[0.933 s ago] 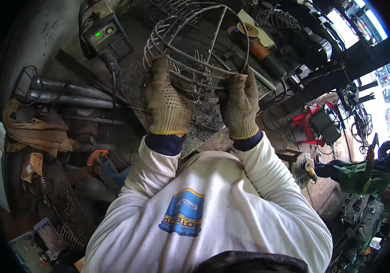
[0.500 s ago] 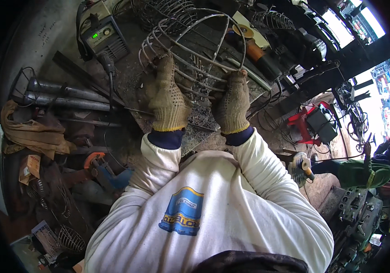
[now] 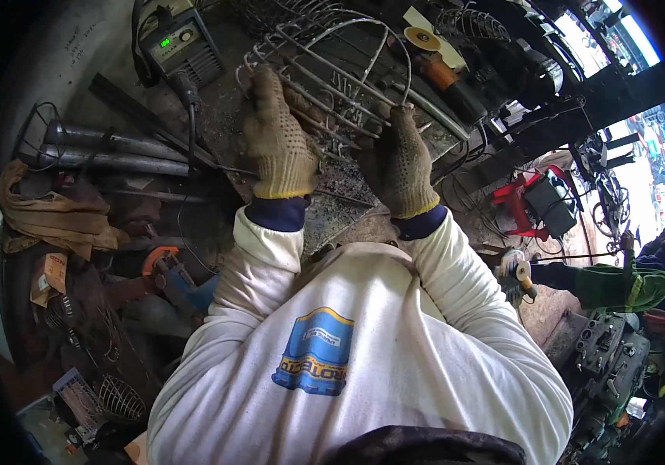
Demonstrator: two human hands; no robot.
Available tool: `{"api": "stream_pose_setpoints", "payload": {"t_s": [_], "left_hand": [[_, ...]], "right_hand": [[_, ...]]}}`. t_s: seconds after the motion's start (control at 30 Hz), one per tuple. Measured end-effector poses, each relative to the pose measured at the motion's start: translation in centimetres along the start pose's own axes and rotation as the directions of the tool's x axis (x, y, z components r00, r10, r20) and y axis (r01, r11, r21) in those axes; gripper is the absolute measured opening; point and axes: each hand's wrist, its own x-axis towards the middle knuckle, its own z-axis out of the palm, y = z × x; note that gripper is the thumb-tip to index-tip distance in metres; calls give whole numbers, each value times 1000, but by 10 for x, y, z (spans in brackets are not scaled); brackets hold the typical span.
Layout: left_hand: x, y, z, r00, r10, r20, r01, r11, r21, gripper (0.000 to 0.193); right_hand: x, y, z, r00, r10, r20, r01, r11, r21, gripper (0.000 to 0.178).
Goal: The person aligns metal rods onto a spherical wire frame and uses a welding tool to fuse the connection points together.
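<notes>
A cage-like frame of bent metal rods [image 3: 334, 67] is held between my two gloved hands above a dark, debris-strewn worktop [image 3: 332, 221]. My left hand [image 3: 277, 139], in a dotted knit glove with a yellow cuff edge, is closed on the frame's left side. At its right corner, where the curved rod meets a straight one, my right hand [image 3: 402, 163] is closed in a matching glove. Several parallel rods run between the hands. Most of my fingertips are hidden behind the gloves and rods.
Beyond the frame lie an orange-and-black angle grinder [image 3: 439, 74] and more wire cages [image 3: 472, 25]. A welding machine [image 3: 185, 50] with a lit green display stands far left, near metal pipes [image 3: 115, 159] and a brown cloth [image 3: 46, 205]. At right are a red stool [image 3: 509, 209] and another person's green sleeve [image 3: 611, 287].
The rod frame has tilted, and its rods now look closer together. My left hand has moved away from me and slightly left; my right hand has moved slightly farther away too.
</notes>
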Motion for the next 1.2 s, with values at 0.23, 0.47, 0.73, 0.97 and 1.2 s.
{"api": "stream_pose_setpoints", "payload": {"t_s": [0.23, 0.47, 0.73, 0.97, 1.2], "left_hand": [[0, 3, -5, 997, -68, -27, 64, 989, -132, 50], [-3, 5, -7, 994, -102, -44, 87, 961, -264, 49], [14, -25, -28, 991, 136, 19, -135, 991, -14, 44], [6, -21, -24, 979, 198, 44, -202, 973, 109, 48], [-17, 1, -9, 932, 344, 112, -362, 881, 306, 53]], "right_hand": [[14, 16, -27, 947, -157, 279, 214, 958, -191, 41], [2, 8, -12, 970, 17, 243, -53, 989, 140, 30], [-3, 1, -7, 971, 53, 232, -88, 986, 143, 18], [-4, 3, -7, 988, 51, 149, -80, 977, 200, 20], [6, 9, -27, 938, 10, 345, -69, 985, 158, 39]]}}
